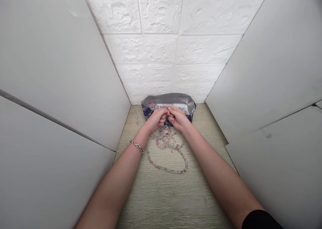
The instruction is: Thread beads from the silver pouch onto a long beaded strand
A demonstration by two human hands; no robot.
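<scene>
My left hand [159, 119] and my right hand [176, 117] meet over the front edge of an open bag [188, 105] with a silver inside and a dark blue patterned outside. The fingers of both are closed in a pinch, the fingertips touching; what they hold is too small to make out. Small colourful beads lie in the bag. Below my hands a long string of pale, pink and green beads [167, 169] lies coiled and looped on the light wooden surface [161, 198]. Part of it runs out to the left of the bag.
A white brick-patterned wall [161, 48] stands right behind the bag. Pale grey panels rise close on the left [60, 61] and on the right [264, 64], leaving a narrow space between them. A chain bracelet [137, 146] is on my left wrist.
</scene>
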